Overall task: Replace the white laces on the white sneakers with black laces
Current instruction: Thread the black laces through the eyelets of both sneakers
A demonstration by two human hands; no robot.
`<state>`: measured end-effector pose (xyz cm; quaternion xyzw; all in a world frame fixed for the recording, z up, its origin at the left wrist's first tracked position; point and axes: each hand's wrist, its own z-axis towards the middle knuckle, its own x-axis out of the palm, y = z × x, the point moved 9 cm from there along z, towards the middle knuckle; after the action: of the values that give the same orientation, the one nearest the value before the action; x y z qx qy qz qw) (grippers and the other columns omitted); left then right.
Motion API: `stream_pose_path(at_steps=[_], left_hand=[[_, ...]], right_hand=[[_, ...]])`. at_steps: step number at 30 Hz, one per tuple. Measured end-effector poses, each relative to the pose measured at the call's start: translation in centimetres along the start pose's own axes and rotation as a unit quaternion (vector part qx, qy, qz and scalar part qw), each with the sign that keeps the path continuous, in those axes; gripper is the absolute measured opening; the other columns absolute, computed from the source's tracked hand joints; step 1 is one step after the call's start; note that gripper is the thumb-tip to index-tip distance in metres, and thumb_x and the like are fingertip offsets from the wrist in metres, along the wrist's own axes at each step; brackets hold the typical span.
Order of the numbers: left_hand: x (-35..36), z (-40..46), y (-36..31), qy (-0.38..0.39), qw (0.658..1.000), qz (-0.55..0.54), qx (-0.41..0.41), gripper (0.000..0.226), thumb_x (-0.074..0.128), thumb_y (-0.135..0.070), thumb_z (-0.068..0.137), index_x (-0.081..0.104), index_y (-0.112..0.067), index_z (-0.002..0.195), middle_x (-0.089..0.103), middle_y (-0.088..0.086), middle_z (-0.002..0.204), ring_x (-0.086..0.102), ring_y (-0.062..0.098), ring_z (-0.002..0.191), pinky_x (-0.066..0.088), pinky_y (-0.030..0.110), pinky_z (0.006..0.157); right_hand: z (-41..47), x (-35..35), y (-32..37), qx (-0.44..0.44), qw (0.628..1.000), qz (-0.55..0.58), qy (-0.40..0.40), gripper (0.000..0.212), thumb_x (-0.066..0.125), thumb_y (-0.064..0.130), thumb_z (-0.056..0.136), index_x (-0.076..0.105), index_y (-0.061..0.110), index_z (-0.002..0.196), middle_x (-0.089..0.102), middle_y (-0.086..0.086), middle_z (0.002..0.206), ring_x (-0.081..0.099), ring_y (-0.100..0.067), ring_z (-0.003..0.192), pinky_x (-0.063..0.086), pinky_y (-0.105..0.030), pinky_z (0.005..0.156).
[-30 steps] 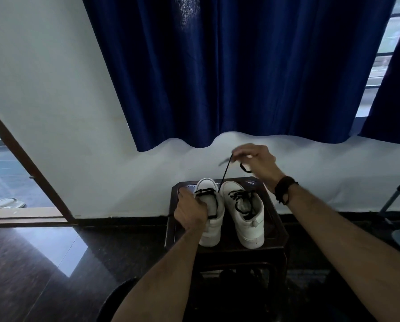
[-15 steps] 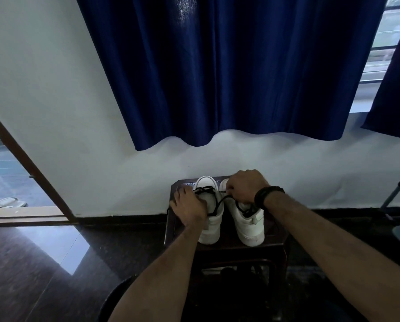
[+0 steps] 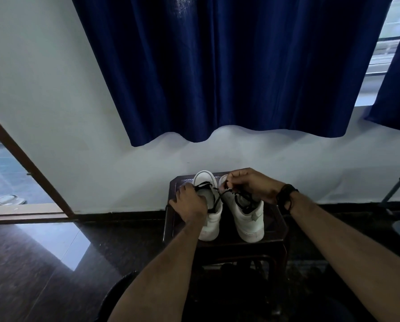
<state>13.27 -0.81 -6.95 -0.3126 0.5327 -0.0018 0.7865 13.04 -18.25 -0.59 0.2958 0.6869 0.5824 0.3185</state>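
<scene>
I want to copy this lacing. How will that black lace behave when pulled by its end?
Likely floppy: the black lace sags in a loose curve from the right hand to the left sneaker. Probably light; fingertips alone pinch it. It may tug the sneaker, which the left hand seems to steady.

Both hands' grip curled, forward

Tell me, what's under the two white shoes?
A small dark table holds both white sneakers. The left hand rests on one; the right hand pinches a black lace. Below the tabletop it's too dark to tell.
</scene>
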Motion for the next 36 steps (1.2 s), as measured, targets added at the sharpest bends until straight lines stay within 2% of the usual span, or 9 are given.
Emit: stream_pose_path(at_steps=[4,7,10,14,18,24,27,33,36], left_hand=[[-0.2,0.0,-0.1,-0.009,1.0,-0.014,-0.002,0.042,0.055,-0.015,0.075,0.061,-0.021,0.116,0.064,0.0,0.119,0.056,0.023,0.114,0.032,0.042,0.092],[-0.2,0.0,-0.1,-0.015,1.0,-0.019,0.002,0.044,0.054,-0.015,0.075,0.061,-0.022,0.118,0.064,0.0,0.119,0.056,0.023,0.115,0.032,0.041,0.092],[-0.2,0.0,-0.2,-0.02,0.999,-0.024,0.006,0.044,0.053,-0.015,0.076,0.061,-0.023,0.119,0.064,-0.001,0.12,0.057,0.023,0.114,0.032,0.041,0.091],[-0.1,0.1,-0.1,-0.024,0.999,-0.028,0.009,0.041,0.054,-0.017,0.077,0.062,-0.026,0.116,0.064,-0.002,0.118,0.058,0.022,0.112,0.033,0.04,0.088],[-0.2,0.1,-0.1,-0.041,0.998,-0.037,0.013,0.039,0.055,-0.014,0.075,0.064,-0.024,0.111,0.065,-0.001,0.113,0.06,0.023,0.107,0.034,0.04,0.086],[0.0,0.1,-0.2,-0.042,0.998,-0.034,0.015,0.036,0.055,-0.015,0.075,0.064,-0.02,0.109,0.065,0.001,0.112,0.06,0.025,0.105,0.035,0.04,0.085],[0.2,0.2,-0.1,-0.039,0.999,-0.03,0.012,0.035,0.054,-0.016,0.076,0.063,-0.021,0.11,0.064,0.001,0.113,0.06,0.025,0.106,0.036,0.041,0.086],[0.4,0.2,0.0,-0.034,0.999,-0.017,0.011,0.035,0.056,-0.018,0.075,0.063,-0.022,0.109,0.063,-0.001,0.112,0.059,0.023,0.106,0.036,0.04,0.086],[0.2,0.1,-0.1,-0.042,0.999,-0.022,0.011,0.034,0.055,-0.019,0.074,0.064,-0.021,0.108,0.061,0.001,0.112,0.06,0.025,0.103,0.036,0.041,0.085]], right_hand=[[0.5,-2.0,-0.2,0.038,0.973,-0.164,-0.159,0.025,0.052,0.019,0.097,0.059,0.006,0.076,0.065,-0.006,0.063,0.055,-0.01,0.056,0.041,-0.018,0.062],[1.1,-2.3,-0.8,0.06,0.927,-0.312,-0.199,0.017,0.062,0.033,0.089,0.063,0.018,0.097,0.072,0.0,0.078,0.065,-0.012,0.067,0.042,-0.006,0.056],[3.2,-1.6,-1.5,0.053,0.905,-0.38,-0.182,0.031,0.07,0.04,0.08,0.07,0.02,0.103,0.071,0.001,0.102,0.063,-0.014,0.088,0.047,-0.023,0.077],[5.4,0.0,-2.8,0.109,0.871,-0.465,-0.111,0.04,0.061,0.058,0.074,0.062,0.021,0.061,0.057,0.005,0.065,0.054,-0.019,0.072,0.04,-0.027,0.068],[5.1,0.4,-4.2,0.121,0.858,-0.475,-0.151,0.023,0.058,0.031,0.08,0.052,0.02,0.06,0.053,0.005,0.068,0.055,-0.023,0.078,0.037,-0.029,0.068],[4.0,0.4,-3.9,0.066,0.844,-0.486,-0.217,0.009,0.058,0.037,0.083,0.067,0.033,0.082,0.068,-0.001,0.1,0.061,-0.027,0.101,0.044,-0.032,0.082],[4.0,0.3,-4.2,0.069,0.843,-0.48,-0.231,0.027,0.059,0.041,0.081,0.071,0.035,0.104,0.068,-0.001,0.106,0.06,-0.026,0.106,0.044,-0.031,0.087],[3.6,0.2,-3.1,0.041,0.83,-0.502,-0.24,0.032,0.063,0.042,0.083,0.07,0.034,0.113,0.068,0.001,0.111,0.059,-0.023,0.11,0.045,-0.031,0.092],[3.4,-0.3,-2.2,0.044,0.842,-0.497,-0.206,0.03,0.063,0.057,0.082,0.076,0.031,0.092,0.071,0.004,0.095,0.063,-0.017,0.096,0.048,-0.029,0.08]])
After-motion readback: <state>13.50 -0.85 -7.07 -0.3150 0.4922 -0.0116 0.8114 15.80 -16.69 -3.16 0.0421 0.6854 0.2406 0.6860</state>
